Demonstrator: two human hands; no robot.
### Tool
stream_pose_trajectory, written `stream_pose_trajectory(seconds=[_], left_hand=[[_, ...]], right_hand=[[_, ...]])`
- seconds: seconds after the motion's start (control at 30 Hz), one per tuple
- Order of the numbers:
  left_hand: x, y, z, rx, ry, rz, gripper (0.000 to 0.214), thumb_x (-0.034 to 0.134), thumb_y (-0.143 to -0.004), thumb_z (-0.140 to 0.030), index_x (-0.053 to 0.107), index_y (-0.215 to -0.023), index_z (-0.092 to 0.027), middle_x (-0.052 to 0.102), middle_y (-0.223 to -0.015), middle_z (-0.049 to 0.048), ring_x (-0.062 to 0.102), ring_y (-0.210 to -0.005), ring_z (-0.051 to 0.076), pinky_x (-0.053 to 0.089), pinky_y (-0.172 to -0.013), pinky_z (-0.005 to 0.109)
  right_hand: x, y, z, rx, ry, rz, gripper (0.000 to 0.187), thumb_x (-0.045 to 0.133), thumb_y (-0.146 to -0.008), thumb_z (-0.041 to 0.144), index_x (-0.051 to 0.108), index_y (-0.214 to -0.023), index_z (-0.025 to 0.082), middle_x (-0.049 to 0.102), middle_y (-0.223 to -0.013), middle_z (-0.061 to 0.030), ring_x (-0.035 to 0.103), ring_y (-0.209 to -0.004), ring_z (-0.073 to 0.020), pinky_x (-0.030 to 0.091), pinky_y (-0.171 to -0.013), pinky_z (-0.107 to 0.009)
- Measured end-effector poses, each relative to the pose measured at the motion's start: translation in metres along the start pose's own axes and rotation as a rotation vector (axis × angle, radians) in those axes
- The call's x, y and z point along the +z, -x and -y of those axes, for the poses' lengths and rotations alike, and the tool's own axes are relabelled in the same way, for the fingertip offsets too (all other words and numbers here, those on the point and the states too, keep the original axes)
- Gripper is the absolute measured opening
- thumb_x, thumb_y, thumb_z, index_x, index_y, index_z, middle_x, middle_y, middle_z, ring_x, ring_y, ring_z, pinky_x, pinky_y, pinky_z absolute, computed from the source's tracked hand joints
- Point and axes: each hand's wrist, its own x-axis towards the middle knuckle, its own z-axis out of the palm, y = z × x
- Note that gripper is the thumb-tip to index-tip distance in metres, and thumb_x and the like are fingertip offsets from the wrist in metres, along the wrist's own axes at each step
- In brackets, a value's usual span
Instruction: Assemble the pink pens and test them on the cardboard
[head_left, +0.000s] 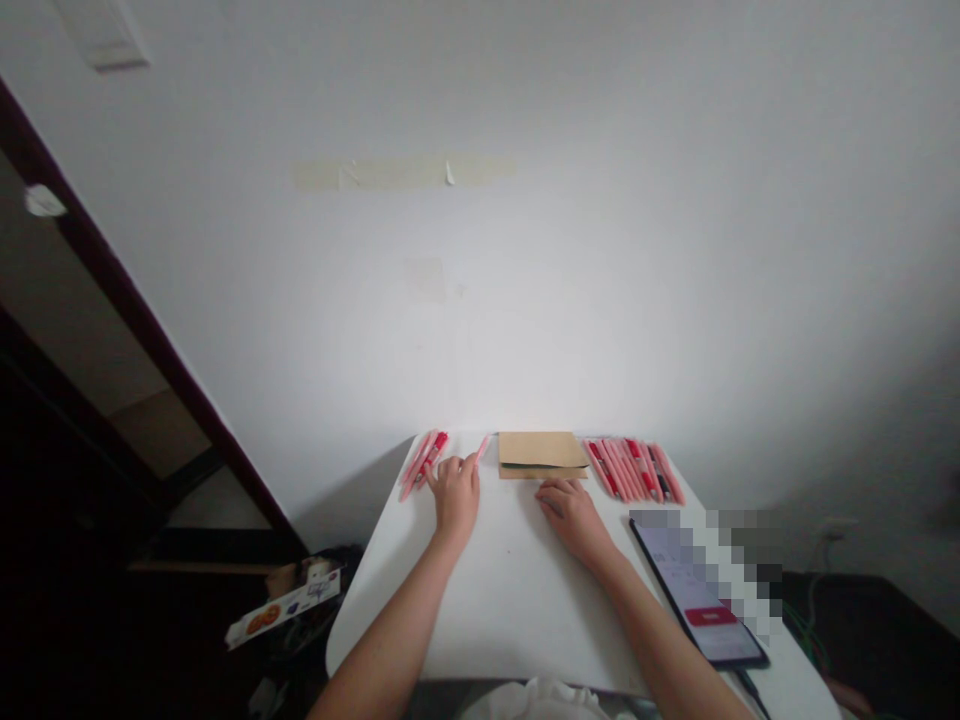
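My left hand rests on the white table with its fingers curled round a pink pen that sticks out toward the back. Just to its left lie a few more pink and red pens. My right hand lies flat on the table, fingers loosely spread, just in front of a brown cardboard box, and it holds nothing. To the right of the box lies a row of several pink and red pens.
A phone with a lit screen lies at the table's right edge. A white wall stands behind the table. On the dark floor to the left lies a printed package. White cloth shows at the near edge.
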Motion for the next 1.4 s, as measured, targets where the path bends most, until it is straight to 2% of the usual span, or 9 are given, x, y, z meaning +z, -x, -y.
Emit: stream_pose_trajectory(seconds=[0.1, 0.2, 0.33, 0.47, 0.53, 0.67, 0.8, 1.03, 1.4], left_hand=[[0.002, 0.004, -0.005, 0.118, 0.175, -0.022, 0.028, 0.045, -0.096, -0.024, 0.068, -0.112, -0.025, 0.067, -0.099, 0.006, 0.059, -0.103, 0.023, 0.026, -0.113, 0.057], [0.004, 0.009, -0.012, 0.202, 0.291, -0.025, 0.024, 0.049, -0.095, -0.024, 0.069, -0.107, -0.028, 0.068, -0.103, 0.0046, 0.059, -0.105, 0.021, 0.026, -0.114, 0.057], [0.003, 0.012, -0.019, 0.254, 0.367, 0.024, 0.023, 0.054, -0.092, -0.022, 0.071, -0.105, -0.032, 0.07, -0.101, 0.0019, 0.059, -0.107, 0.02, 0.022, -0.116, 0.06], [0.002, 0.013, -0.022, 0.296, 0.423, 0.079, 0.021, 0.056, -0.092, -0.024, 0.072, -0.103, -0.034, 0.072, -0.098, -0.0001, 0.058, -0.109, 0.019, 0.017, -0.117, 0.06], [0.002, 0.014, -0.022, 0.319, 0.444, 0.1, 0.019, 0.059, -0.091, -0.026, 0.073, -0.102, -0.034, 0.072, -0.097, -0.0005, 0.057, -0.111, 0.02, 0.014, -0.118, 0.06], [0.007, 0.016, -0.021, 0.343, 0.474, 0.119, 0.016, 0.064, -0.089, -0.029, 0.073, -0.101, -0.033, 0.073, -0.098, -0.0002, 0.056, -0.113, 0.02, 0.014, -0.118, 0.059], [0.014, 0.017, -0.018, 0.311, 0.439, 0.092, 0.018, 0.067, -0.086, -0.026, 0.072, -0.102, -0.032, 0.072, -0.1, 0.0007, 0.057, -0.112, 0.021, 0.017, -0.117, 0.06], [0.019, 0.014, -0.011, 0.248, 0.391, 0.044, 0.013, 0.072, -0.082, -0.024, 0.073, -0.094, -0.029, 0.066, -0.111, 0.003, 0.052, -0.119, 0.024, 0.021, -0.116, 0.063], [0.022, 0.016, -0.01, 0.221, 0.343, 0.028, 0.007, 0.068, -0.084, -0.024, 0.071, -0.09, -0.027, 0.064, -0.113, 0.0044, 0.048, -0.125, 0.027, 0.025, -0.113, 0.064]], right_hand=[[0.001, 0.0, -0.001, -0.016, -0.067, -0.067, 0.024, 0.05, -0.091, 0.02, 0.071, -0.102, 0.021, 0.069, -0.107, -0.0092, 0.059, -0.104, -0.0254, 0.047, -0.094, -0.041], [0.002, 0.0, -0.003, 0.005, -0.151, -0.193, 0.024, 0.053, -0.091, 0.027, 0.066, -0.11, 0.02, 0.067, -0.108, -0.0103, 0.06, -0.104, -0.0259, 0.048, -0.094, -0.043], [0.001, 0.0, -0.005, 0.047, -0.228, -0.323, 0.039, 0.056, -0.091, 0.036, 0.056, -0.127, 0.021, 0.065, -0.107, -0.0104, 0.061, -0.097, -0.0247, 0.051, -0.09, -0.044], [0.0, -0.001, -0.004, -0.007, -0.238, -0.298, 0.039, 0.057, -0.091, 0.035, 0.057, -0.129, 0.023, 0.067, -0.111, -0.0101, 0.06, -0.104, -0.0253, 0.048, -0.095, -0.044], [0.0, -0.002, -0.003, -0.039, -0.226, -0.258, 0.032, 0.057, -0.091, 0.034, 0.063, -0.12, 0.023, 0.068, -0.111, -0.0098, 0.059, -0.106, -0.0259, 0.047, -0.095, -0.044], [0.0, -0.003, -0.001, -0.033, -0.196, -0.197, 0.021, 0.055, -0.092, 0.032, 0.072, -0.098, 0.022, 0.072, -0.093, -0.0082, 0.061, -0.092, -0.0256, 0.048, -0.085, -0.042], [-0.004, -0.004, -0.002, -0.008, -0.24, -0.256, 0.022, 0.053, -0.093, 0.033, 0.073, -0.09, 0.022, 0.072, -0.091, -0.0085, 0.062, -0.093, -0.0257, 0.048, -0.085, -0.042], [-0.008, -0.006, -0.004, 0.042, -0.307, -0.342, 0.025, 0.053, -0.091, 0.037, 0.073, -0.086, 0.022, 0.072, -0.092, -0.0093, 0.062, -0.092, -0.0254, 0.048, -0.086, -0.042], [-0.008, -0.004, -0.012, 0.09, -0.318, -0.338, 0.03, 0.051, -0.091, 0.04, 0.073, -0.088, 0.021, 0.072, -0.095, -0.0096, 0.06, -0.094, -0.0259, 0.046, -0.087, -0.042]])
